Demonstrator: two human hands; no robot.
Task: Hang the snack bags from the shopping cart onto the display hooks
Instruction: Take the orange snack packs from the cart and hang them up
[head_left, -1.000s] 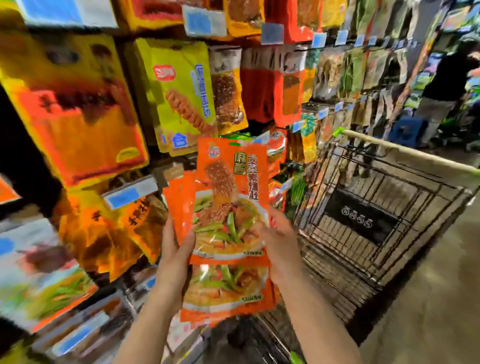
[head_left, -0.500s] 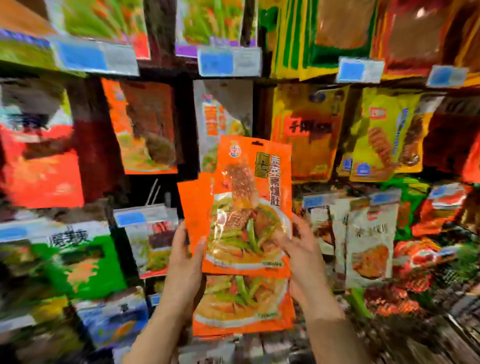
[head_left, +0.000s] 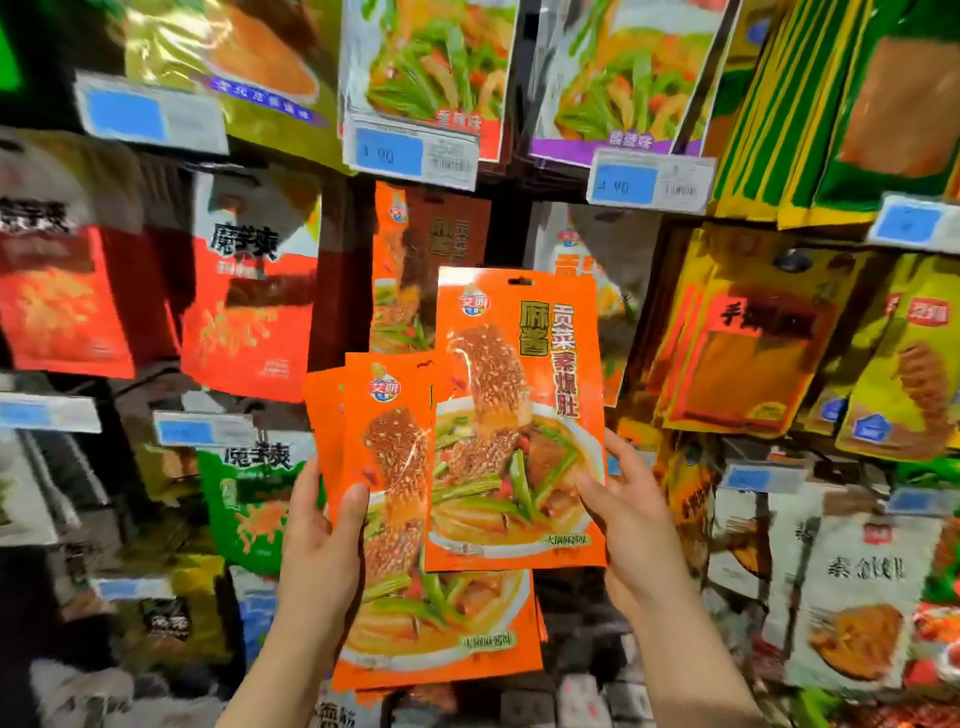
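Note:
My left hand (head_left: 319, 551) grips a stack of several orange snack bags (head_left: 415, 613), thumb on the front. My right hand (head_left: 631, 525) pinches one more orange snack bag (head_left: 519, 415) by its lower right edge and holds it upright, raised above and in front of the stack. Its hang hole at the top edge is free. Straight behind it, matching orange bags (head_left: 415, 260) hang on a display hook in the middle of the wall. The shopping cart is out of view.
The display wall is packed with hanging snack bags: red ones (head_left: 249, 306) at left, green ones (head_left: 254, 499) below them, yellow ones (head_left: 753, 332) at right, white ones (head_left: 852, 597) at lower right. Blue price tags (head_left: 410, 156) jut out from the hook ends.
The view swung left from the cart to the display wall. Both hands lifted the bags, and the right hand drew the front bag up and right, apart from the stack.

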